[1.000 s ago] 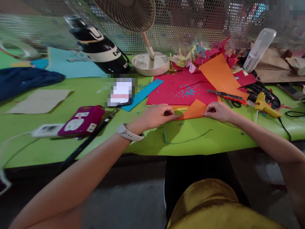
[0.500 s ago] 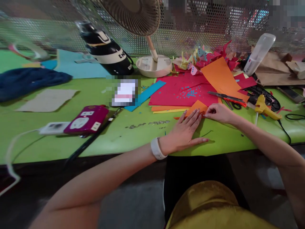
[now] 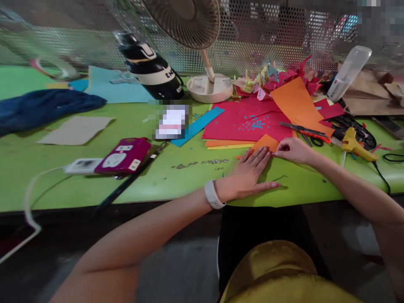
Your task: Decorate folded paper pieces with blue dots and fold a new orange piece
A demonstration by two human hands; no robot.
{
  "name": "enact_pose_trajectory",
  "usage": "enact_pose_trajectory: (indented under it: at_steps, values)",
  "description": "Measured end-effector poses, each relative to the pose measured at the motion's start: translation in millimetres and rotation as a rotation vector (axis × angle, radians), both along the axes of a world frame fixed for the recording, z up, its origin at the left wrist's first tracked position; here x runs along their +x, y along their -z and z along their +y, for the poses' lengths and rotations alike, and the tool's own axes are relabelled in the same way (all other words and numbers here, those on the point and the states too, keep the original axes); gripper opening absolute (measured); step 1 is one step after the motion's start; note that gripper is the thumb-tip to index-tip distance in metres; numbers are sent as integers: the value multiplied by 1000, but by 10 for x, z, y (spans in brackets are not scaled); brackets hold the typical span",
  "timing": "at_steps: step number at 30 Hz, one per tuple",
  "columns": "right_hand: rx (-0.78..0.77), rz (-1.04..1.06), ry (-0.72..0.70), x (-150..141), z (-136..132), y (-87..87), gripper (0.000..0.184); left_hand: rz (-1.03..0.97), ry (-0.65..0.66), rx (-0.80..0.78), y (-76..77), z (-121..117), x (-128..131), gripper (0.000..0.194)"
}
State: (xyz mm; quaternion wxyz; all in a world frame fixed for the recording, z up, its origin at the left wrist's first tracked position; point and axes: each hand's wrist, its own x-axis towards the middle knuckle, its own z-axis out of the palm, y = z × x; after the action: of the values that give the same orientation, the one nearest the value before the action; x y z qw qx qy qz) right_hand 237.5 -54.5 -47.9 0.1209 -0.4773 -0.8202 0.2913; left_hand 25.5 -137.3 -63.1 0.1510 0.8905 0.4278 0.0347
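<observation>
A small folded piece of orange paper (image 3: pixel 265 141) lies on the green tabletop, just in front of a stack of coloured sheets. My left hand (image 3: pixel 246 173) is spread flat over its near part, fingers stretched out and thumb apart. At the paper's right corner, my right hand (image 3: pixel 293 150) has thumb and forefinger pinched together on the edge. The fingers hide much of the folded piece. Behind it are a red sheet (image 3: pixel 230 122) scattered with tiny blue paper bits and a larger orange sheet (image 3: pixel 295 103). Scissors (image 3: pixel 304 129) rest beyond my right hand.
A yellow glue gun (image 3: pixel 355 145) with a cord lies at the right. To the left are a phone (image 3: pixel 172 122), a blue paper strip (image 3: pixel 202 125) and a purple power socket box (image 3: pixel 124 156). A fan (image 3: pixel 210 90) and a black bottle (image 3: pixel 154 75) stand behind.
My view has swung slightly left, so the objects appear shifted right. Both hands keep nearly the same places on the orange paper.
</observation>
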Motion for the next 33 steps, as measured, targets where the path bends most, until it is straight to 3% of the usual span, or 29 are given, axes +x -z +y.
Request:
enact_pose_trajectory:
  at_steps: [5, 13, 15, 18, 23, 28, 33]
  values:
    - [27, -99, 39, 86, -4, -58, 27, 31, 7, 22, 1, 8, 0, 106]
    - [63, -260, 162, 476, -55, -163, 31, 50, 38, 86, 53, 32, -41, 100]
    - [170, -284, 228, 478, -155, -220, 28, 59, 42, 100, 63, 30, -44, 101]
    - [478, -297, 289, 314, -385, -268, 29, 73, 29, 109, 83, 25, -48, 103]
    - [513, -307, -85, -111, -649, -67, 61, 47, 34, 134, 109, 34, -66, 103]
    - [472, -373, -144, -201, -623, 156, 80, 47, 55, 134, 105, 44, -65, 100]
    - [467, -404, -178, -156, -607, 127, 84, 60, 48, 133, 98, 48, -63, 102]
